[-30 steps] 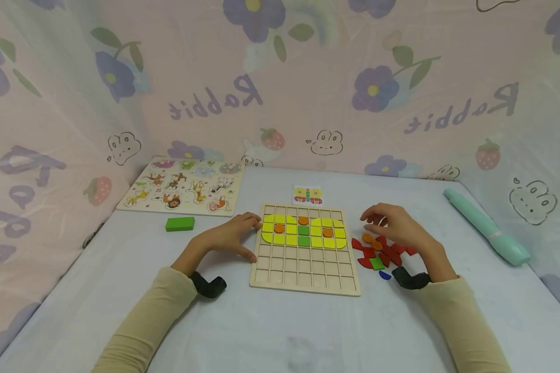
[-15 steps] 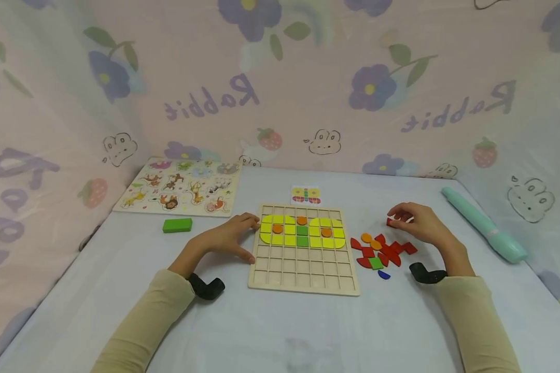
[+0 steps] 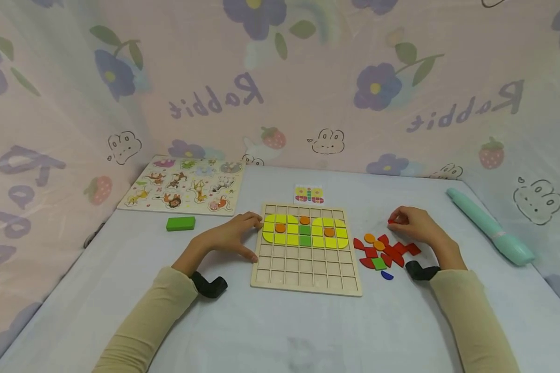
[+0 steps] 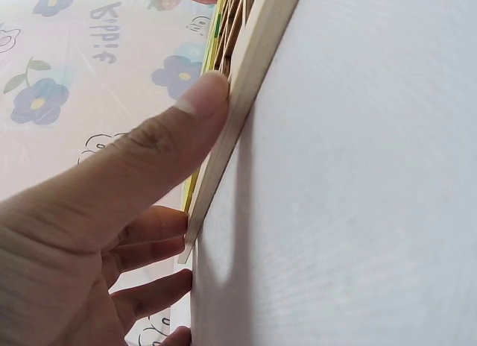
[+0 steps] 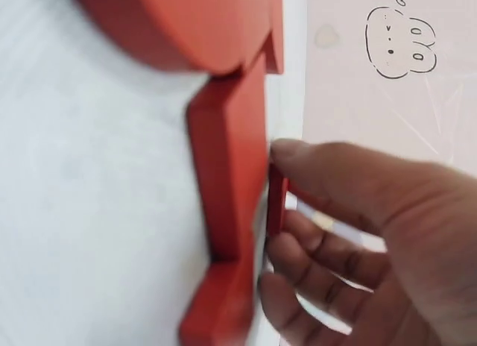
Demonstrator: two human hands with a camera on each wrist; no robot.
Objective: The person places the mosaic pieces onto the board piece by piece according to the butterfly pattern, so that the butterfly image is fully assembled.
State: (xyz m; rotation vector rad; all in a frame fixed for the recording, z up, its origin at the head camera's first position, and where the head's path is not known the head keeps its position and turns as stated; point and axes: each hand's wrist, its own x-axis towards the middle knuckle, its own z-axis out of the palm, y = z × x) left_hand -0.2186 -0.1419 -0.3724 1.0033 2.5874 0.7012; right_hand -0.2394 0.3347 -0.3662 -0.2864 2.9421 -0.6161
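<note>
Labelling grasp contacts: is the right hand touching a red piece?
Touching. The right wrist view shows it: the right hand pinches a red piece between thumb and fingers.

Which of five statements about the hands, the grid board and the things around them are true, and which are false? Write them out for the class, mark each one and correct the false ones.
1. The right hand pinches a red piece. True.
2. The left hand is at the right edge of the grid board. False: it is at the left edge.
3. The picture card lies just beyond the grid board's far edge. True.
4. The blue piece sits on the grid board. False: it lies on the table, to the board's right.
5. The green block lies nearer the person than the animal puzzle. True.
</note>
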